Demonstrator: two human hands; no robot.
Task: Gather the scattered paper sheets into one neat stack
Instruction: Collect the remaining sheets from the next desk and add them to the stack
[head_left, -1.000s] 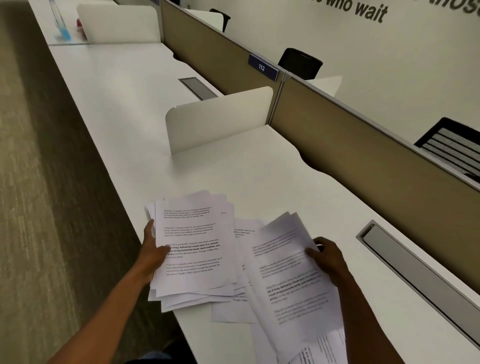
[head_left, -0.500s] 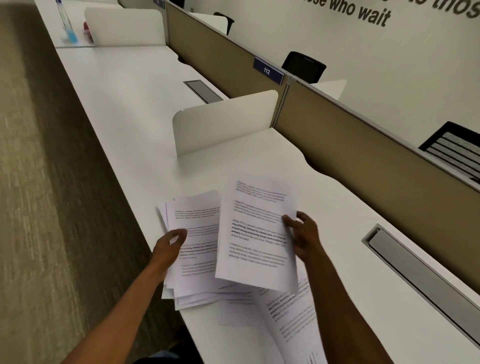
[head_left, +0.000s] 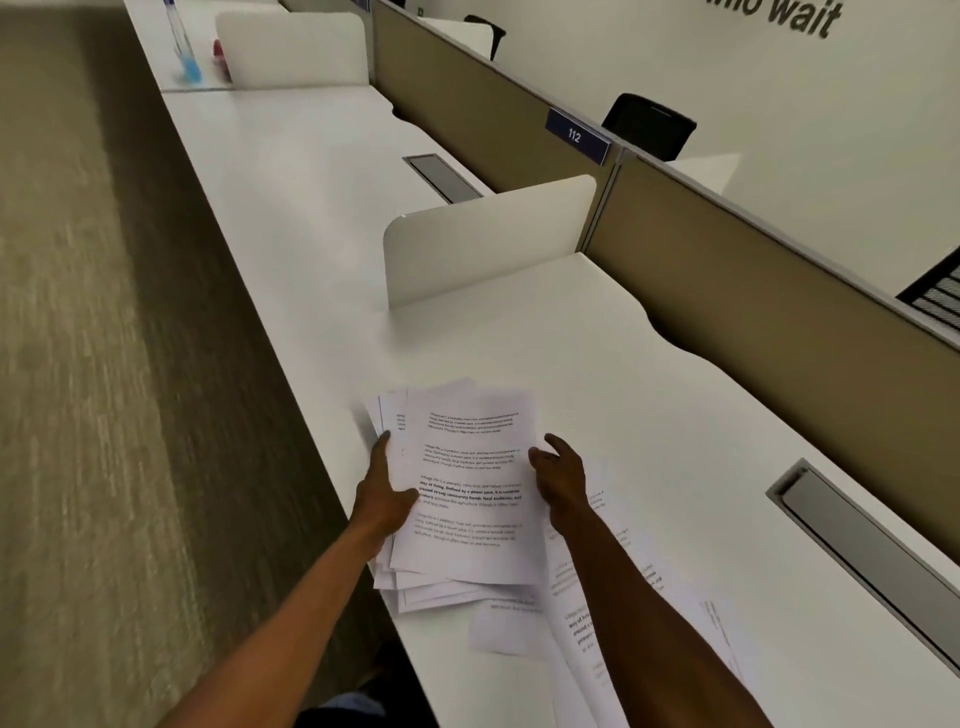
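A rough stack of printed paper sheets (head_left: 467, 483) lies near the front edge of the white desk (head_left: 597, 374), its edges fanned out and uneven. My left hand (head_left: 382, 493) grips the stack's left edge, thumb on top. At the right edge of the top sheet is my right hand (head_left: 558, 478), fingers spread and touching the paper. Several loose sheets (head_left: 613, 587) lie scattered to the right and below, partly under my right forearm.
A white divider panel (head_left: 488, 239) stands behind the stack. A tan partition wall (head_left: 753, 322) runs along the desk's back. A grey cable tray (head_left: 862, 545) is set into the desk at right. Carpet floor (head_left: 104, 364) drops off left of the desk edge.
My right hand carried a sheet leftwards from the loose pile and laid it on top of the stack under my left hand. The left hand stayed at the stack's left edge.
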